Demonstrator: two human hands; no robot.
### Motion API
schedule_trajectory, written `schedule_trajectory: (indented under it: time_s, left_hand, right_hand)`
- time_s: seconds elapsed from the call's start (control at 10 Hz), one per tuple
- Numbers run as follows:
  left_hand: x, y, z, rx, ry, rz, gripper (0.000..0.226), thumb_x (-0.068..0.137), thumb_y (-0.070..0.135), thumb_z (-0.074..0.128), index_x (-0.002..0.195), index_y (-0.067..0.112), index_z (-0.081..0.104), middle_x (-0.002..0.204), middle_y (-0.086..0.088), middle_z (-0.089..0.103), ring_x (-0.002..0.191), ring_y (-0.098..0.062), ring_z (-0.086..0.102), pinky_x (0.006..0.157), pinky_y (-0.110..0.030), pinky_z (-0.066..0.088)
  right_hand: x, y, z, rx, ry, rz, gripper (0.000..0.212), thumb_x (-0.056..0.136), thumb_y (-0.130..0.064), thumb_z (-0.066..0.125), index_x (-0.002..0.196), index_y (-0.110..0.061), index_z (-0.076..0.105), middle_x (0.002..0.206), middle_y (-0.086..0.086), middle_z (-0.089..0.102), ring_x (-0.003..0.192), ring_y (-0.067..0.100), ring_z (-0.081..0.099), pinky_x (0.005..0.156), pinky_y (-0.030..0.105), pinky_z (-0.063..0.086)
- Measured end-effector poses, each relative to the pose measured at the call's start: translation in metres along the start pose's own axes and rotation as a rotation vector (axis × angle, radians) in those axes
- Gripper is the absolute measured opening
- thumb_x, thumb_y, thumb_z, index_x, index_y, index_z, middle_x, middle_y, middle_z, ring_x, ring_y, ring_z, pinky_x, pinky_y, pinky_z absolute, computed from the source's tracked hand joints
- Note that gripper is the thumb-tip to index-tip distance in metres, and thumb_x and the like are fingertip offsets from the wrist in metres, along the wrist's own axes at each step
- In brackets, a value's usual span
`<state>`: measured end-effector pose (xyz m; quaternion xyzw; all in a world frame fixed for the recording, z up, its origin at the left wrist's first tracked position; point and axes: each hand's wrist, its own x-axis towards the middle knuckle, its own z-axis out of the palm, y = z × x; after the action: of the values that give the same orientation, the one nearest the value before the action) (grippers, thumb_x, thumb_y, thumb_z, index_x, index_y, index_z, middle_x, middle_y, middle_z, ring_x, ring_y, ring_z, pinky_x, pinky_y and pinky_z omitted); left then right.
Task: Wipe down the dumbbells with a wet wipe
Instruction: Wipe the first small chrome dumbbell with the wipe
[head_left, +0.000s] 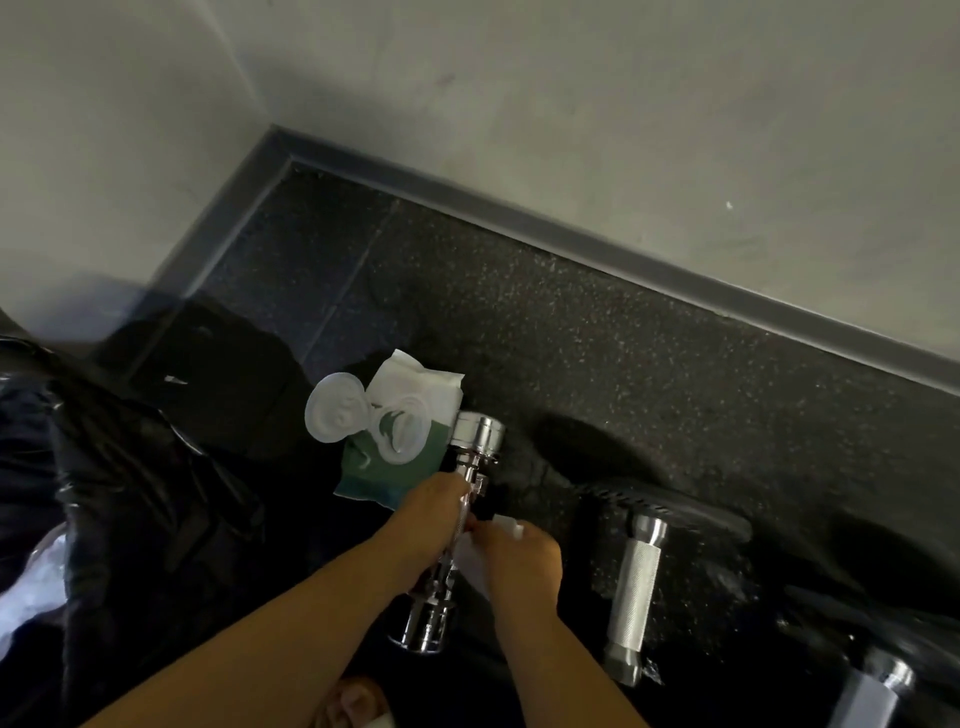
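I see the dumbbell (470, 462) being worked on in the lower middle of my view. It is a chrome bar lying on the dark floor (571, 338), one end cap pointing up toward the wall and the other end toward me. The left hand (431, 509) reaches in from the lower left with its forearm stretched out. Its grip is closed around the upper half of the bar, fingers curled over the metal. The right hand (524, 558) comes in from below with the wrist bent. Its grip holds a white wet wipe (471, 564), bunched and pressed against the side of the bar just below the left hand. The two hands nearly meet at the middle of the bar.

Touching the bar's far end on the left lies a green pack of wipes (395, 457), its round clear lid (332, 410) flipped open and a white sheet sticking out of the top. To the right, well apart from the hands, a second dumbbell (636, 587) with a knurled silver handle and black plates rests on the floor. A third dumbbell (878, 686) shows partly at the bottom right corner. A shiny black plastic bag (130, 467) fills the left side. A grey baseboard (571, 236) runs along the pale wall behind. A bare foot (358, 701) shows at the bottom edge between the forearms.
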<state>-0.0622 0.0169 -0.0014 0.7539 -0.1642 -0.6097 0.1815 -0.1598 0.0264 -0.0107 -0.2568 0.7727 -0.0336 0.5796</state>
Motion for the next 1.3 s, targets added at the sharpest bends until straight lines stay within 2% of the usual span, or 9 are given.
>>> schedule_trajectory:
  time_s: [0.1,0.2,0.4,0.6,0.7,0.8,1.0,1.2,1.3]
  left_hand:
    - [0.005,-0.005,-0.005,0.012,-0.005,0.024,0.034,0.092,0.011,0.038,0.059,0.011,0.048,0.056,-0.003,0.052,0.056,-0.016,0.048,0.06,-0.028,0.04]
    - [0.009,-0.01,-0.006,0.036,-0.019,0.051,0.031,0.091,0.011,0.041,0.061,0.012,0.047,0.057,-0.001,0.051,0.053,-0.014,0.048,0.054,-0.023,0.041]
    - [0.014,-0.019,-0.005,-0.036,0.02,0.058,0.017,0.089,0.012,0.042,0.075,0.008,0.049,0.073,-0.009,0.051,0.071,-0.022,0.048,0.066,-0.034,0.04]
    - [0.02,-0.019,-0.004,-0.061,0.045,0.015,0.02,0.091,0.017,0.042,0.076,0.008,0.051,0.074,-0.011,0.054,0.065,-0.02,0.049,0.062,-0.029,0.039]
    - [0.017,-0.015,0.001,-0.119,0.033,-0.009,0.016,0.094,0.016,0.042,0.085,0.007,0.053,0.072,-0.01,0.054,0.06,-0.019,0.048,0.056,-0.028,0.038]
    - [0.028,-0.016,0.009,-0.135,0.035,-0.022,0.016,0.094,0.016,0.043,0.084,0.009,0.053,0.069,-0.007,0.054,0.055,-0.017,0.049,0.052,-0.026,0.038]
    - [0.036,-0.028,0.028,-0.053,0.0,0.046,0.019,0.099,0.02,0.043,0.089,0.007,0.052,0.076,-0.008,0.054,0.058,-0.014,0.049,0.05,-0.024,0.041]
    - [0.049,-0.037,0.045,0.162,0.118,0.118,0.023,0.099,0.023,0.045,0.1,0.001,0.052,0.1,-0.02,0.062,0.088,-0.03,0.061,0.078,-0.036,0.049]
    - [0.05,-0.036,0.051,0.264,0.165,0.159,0.017,0.098,0.021,0.048,0.098,0.005,0.051,0.097,-0.015,0.061,0.087,-0.024,0.059,0.073,-0.03,0.046]
  right_hand:
    - [0.012,0.007,0.011,-0.041,-0.035,-0.008,0.017,0.081,-0.025,0.064,0.065,-0.018,0.061,0.065,-0.002,0.061,0.056,0.01,0.056,0.048,0.018,0.041]
    - [0.021,0.013,0.024,-0.169,0.029,0.015,0.012,0.076,-0.022,0.059,0.072,-0.017,0.069,0.074,0.002,0.069,0.064,0.016,0.063,0.051,0.02,0.043]
    - [0.044,0.017,0.035,-0.267,-0.048,-0.037,0.014,0.08,-0.026,0.064,0.07,-0.017,0.068,0.07,0.002,0.068,0.059,0.015,0.063,0.048,0.019,0.043]
    - [0.051,0.021,0.026,-0.323,-0.198,-0.229,0.026,0.09,-0.035,0.054,0.066,-0.025,0.053,0.074,-0.003,0.06,0.074,0.014,0.056,0.071,0.026,0.047]
    - [0.056,0.024,0.013,-0.376,-0.147,-0.229,0.025,0.087,-0.035,0.055,0.066,-0.023,0.053,0.068,-0.006,0.055,0.073,0.013,0.053,0.066,0.024,0.041]
    - [0.06,0.022,-0.003,-0.423,-0.084,-0.179,0.022,0.087,-0.031,0.056,0.081,-0.011,0.064,0.076,0.001,0.061,0.078,0.018,0.059,0.065,0.024,0.042]
    - [0.069,0.023,-0.027,-0.486,0.013,-0.145,0.029,0.082,-0.029,0.062,0.092,-0.003,0.067,0.088,0.012,0.069,0.082,0.026,0.067,0.068,0.031,0.055]
    - [0.073,0.024,-0.033,-0.5,0.014,-0.16,0.028,0.084,-0.028,0.063,0.093,-0.002,0.066,0.074,0.005,0.06,0.073,0.021,0.061,0.059,0.023,0.044]
    - [0.076,0.023,-0.031,-0.523,0.012,-0.154,0.029,0.084,-0.029,0.063,0.097,-0.003,0.064,0.08,0.006,0.062,0.077,0.022,0.063,0.062,0.025,0.048]
